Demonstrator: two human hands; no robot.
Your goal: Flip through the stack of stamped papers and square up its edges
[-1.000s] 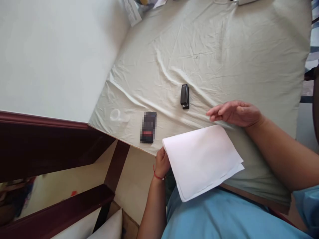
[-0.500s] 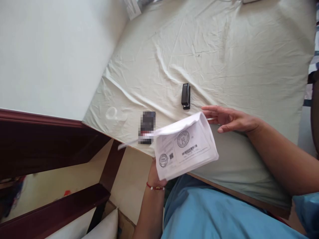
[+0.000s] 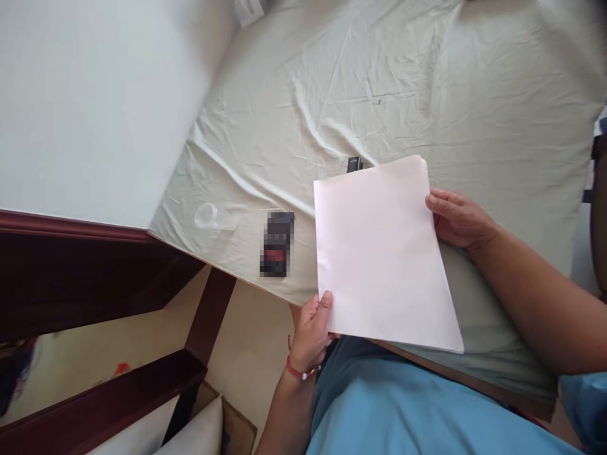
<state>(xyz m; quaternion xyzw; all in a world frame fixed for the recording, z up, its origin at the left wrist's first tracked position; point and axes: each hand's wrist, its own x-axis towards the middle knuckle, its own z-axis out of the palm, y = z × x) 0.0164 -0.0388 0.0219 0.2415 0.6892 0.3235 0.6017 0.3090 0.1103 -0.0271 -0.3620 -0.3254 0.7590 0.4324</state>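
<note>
A stack of paper sheets [image 3: 379, 253], blank white on its upper face, is held above the near edge of the table. My left hand [image 3: 310, 328] pinches its lower left corner, thumb on top and fingers beneath. At the right edge my right hand [image 3: 459, 218] has its thumb and fingers closed on the sheets. Just past the far edge of the paper, the end of a black stapler [image 3: 354, 165] shows; the rest of it is hidden under the stack. To the left of the paper lies a dark, pixelated rectangular object [image 3: 277, 245].
A pale, wrinkled cloth [image 3: 427, 95] covers the table. A roll of clear tape [image 3: 207, 216] lies near the left edge. A white wall [image 3: 95, 107] borders the table on the left, above dark red wooden furniture [image 3: 85, 272]. A whitish object [image 3: 249, 11] stands at the far left corner.
The sheets, earlier curled with a printed, stamped side showing, are now flat with a blank side up. My right hand has closed on their right edge. The stapler has become mostly covered.
</note>
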